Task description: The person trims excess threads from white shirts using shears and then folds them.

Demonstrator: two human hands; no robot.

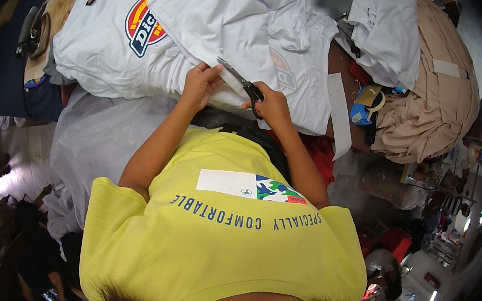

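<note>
A white T-shirt (238,19) lies spread over the table before me, and its near edge is between my hands. My left hand (199,85) is closed in a pinch at that edge, thumb against fingertips. In my right hand (274,108) is a pair of scissors (253,91) with black handles and grey blades. The blades point up and left, their tips just right of my left fingertips. They look nearly closed, lying over the white cloth. To the left is another white T-shirt (103,28) with a red, yellow and blue chest print.
Beige cloth (436,107) is heaped at the right, beside a paper strip (339,117) hanging over the table edge and a blue packet (361,112). An iron-like tool (39,35) rests at far left. Clear plastic sheeting (112,136) hangs below the table edge.
</note>
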